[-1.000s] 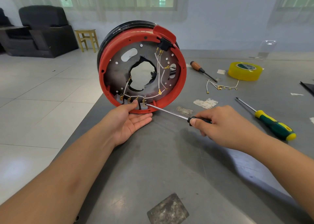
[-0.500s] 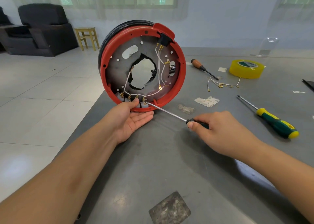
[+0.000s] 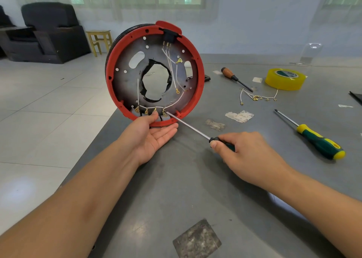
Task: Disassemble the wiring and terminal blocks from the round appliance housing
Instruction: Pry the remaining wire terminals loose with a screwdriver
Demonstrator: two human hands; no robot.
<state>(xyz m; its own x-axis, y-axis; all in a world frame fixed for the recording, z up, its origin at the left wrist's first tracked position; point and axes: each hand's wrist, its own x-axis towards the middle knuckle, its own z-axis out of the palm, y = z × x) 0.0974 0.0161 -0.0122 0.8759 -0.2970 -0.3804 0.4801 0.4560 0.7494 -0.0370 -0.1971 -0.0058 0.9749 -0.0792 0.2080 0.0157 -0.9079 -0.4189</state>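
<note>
The round housing (image 3: 117, 62), red-rimmed with a dark metal plate and a ragged centre hole, stands on edge on the grey table (image 3: 195, 189). White wires (image 3: 172, 75) with brass terminals run from a black block (image 3: 169, 36) at its top to a row of terminals (image 3: 150, 111) at the bottom rim. My left hand (image 3: 150, 136) cups the lower rim, palm up, thumb on the terminals. My right hand (image 3: 246, 156) grips a screwdriver (image 3: 188, 126), whose tip touches the rightmost bottom terminal.
A removed wire bundle (image 3: 258, 97) lies on the table to the right, beside a wooden-handled screwdriver (image 3: 233, 77), a yellow tape roll (image 3: 285, 78) and a green-and-yellow screwdriver (image 3: 317, 142). The table's left edge runs just under the housing. An armchair (image 3: 49, 32) and stool (image 3: 99, 40) stand beyond.
The housing has turned so that its open face points more toward me. The screwdriver tip stays at the bottom terminals, and my right hand has shifted slightly.
</note>
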